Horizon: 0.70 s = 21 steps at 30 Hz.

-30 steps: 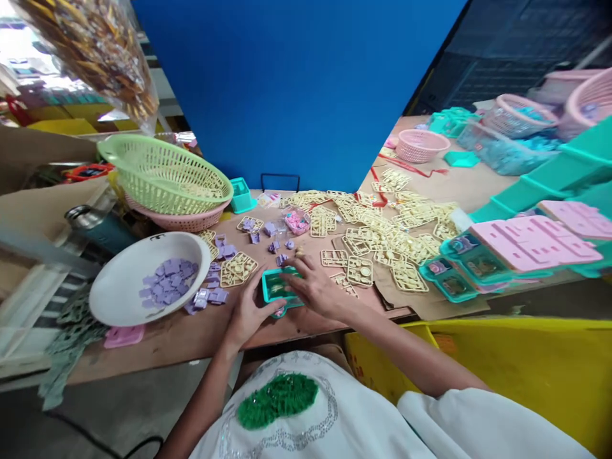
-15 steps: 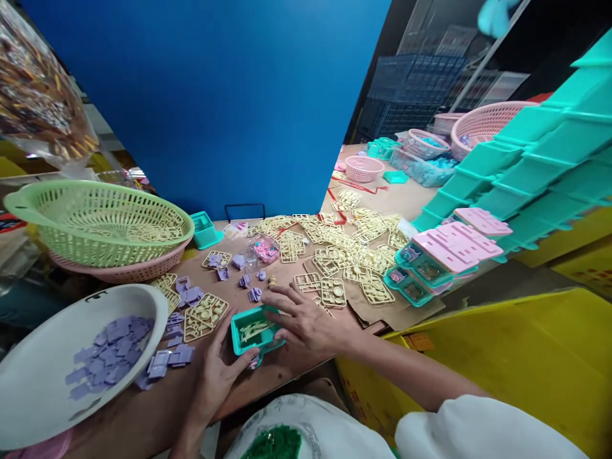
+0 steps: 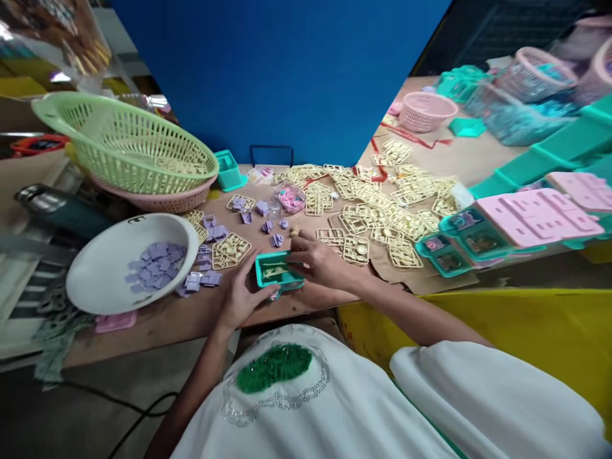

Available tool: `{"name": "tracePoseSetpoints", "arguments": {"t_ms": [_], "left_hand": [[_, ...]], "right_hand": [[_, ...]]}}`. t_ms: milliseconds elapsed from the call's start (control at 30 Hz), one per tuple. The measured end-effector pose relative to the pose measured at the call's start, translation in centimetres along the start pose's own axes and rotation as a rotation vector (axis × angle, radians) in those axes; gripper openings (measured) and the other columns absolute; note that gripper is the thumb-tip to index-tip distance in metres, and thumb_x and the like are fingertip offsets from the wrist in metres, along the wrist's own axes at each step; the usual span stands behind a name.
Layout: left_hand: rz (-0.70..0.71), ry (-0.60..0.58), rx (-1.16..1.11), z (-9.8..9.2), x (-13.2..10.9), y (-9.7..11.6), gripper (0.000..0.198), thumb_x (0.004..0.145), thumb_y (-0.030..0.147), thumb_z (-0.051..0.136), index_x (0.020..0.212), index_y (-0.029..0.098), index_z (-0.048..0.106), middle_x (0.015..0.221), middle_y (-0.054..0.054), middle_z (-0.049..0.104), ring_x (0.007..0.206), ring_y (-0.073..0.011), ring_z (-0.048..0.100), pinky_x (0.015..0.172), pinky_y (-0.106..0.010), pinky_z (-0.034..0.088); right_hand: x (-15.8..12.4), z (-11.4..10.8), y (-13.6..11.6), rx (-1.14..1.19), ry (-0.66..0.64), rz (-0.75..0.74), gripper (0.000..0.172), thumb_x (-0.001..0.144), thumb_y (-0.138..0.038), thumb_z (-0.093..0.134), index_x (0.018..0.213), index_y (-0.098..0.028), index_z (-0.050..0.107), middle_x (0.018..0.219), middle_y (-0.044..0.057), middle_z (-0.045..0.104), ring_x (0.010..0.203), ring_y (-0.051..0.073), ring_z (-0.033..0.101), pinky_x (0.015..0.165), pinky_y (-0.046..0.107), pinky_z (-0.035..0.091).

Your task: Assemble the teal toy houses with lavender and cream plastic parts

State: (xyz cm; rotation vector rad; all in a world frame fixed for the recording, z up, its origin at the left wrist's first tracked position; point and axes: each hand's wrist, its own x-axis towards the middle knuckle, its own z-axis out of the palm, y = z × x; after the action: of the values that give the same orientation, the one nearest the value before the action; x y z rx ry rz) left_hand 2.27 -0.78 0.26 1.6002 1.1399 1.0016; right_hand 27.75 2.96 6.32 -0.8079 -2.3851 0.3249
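Head view showed the left hand (image 3: 240,296) clamped around the left end of a teal box (image 3: 291,285), pale yellow pieces (image 3: 274,270) inside it, near the front edge of the bench (image 3: 313,296). The right hand (image 3: 321,260) bent its fingers over the box's right end, though whether they pinched anything could not be told. Farther left along that edge, a white bowl (image 3: 98,271) held lilac pieces (image 3: 160,261).

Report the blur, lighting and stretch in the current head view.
Head view, centre: the turquoise box is fairly clear; head view, upper left: the plastic bag is smeared; head view, upper right: the pink baskets look soft; head view, lower left: the floor is dark, with little detail; head view, side edges: shapes look stretched.
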Motion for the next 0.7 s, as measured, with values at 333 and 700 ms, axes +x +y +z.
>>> {"name": "tracePoseSetpoints", "arguments": {"t_ms": [333,700], "left_hand": [[0.047,0.003,0.011,0.0,0.0,0.2,0.088,0.082,0.052,0.088,0.158,0.026,0.052,0.161,-0.013,0.055,0.151,-0.0335,0.053,0.13,-0.047,0.04],[0.009,-0.018,0.025,0.1,0.2,0.9,0.09,0.082,0.055,0.087,0.159,0.026,0.051,0.16,-0.013,0.057,0.148,-0.0327,0.056,0.129,-0.047,0.042]], "right_hand": [[-1.0,-0.7,-1.0,-0.026,0.072,0.073,0.028,0.109,-0.024,0.055,0.093,-0.015,0.076,0.088,0.01,0.063,0.083,0.021,0.051,0.071,0.035,0.044],[0.8,-0.4,-1.5,-0.015,-0.014,-0.031,0.027,0.106,-0.016,0.056,0.081,-0.017,0.067,0.079,0.008,0.064,0.079,0.021,0.049,0.073,0.036,0.044]]}}
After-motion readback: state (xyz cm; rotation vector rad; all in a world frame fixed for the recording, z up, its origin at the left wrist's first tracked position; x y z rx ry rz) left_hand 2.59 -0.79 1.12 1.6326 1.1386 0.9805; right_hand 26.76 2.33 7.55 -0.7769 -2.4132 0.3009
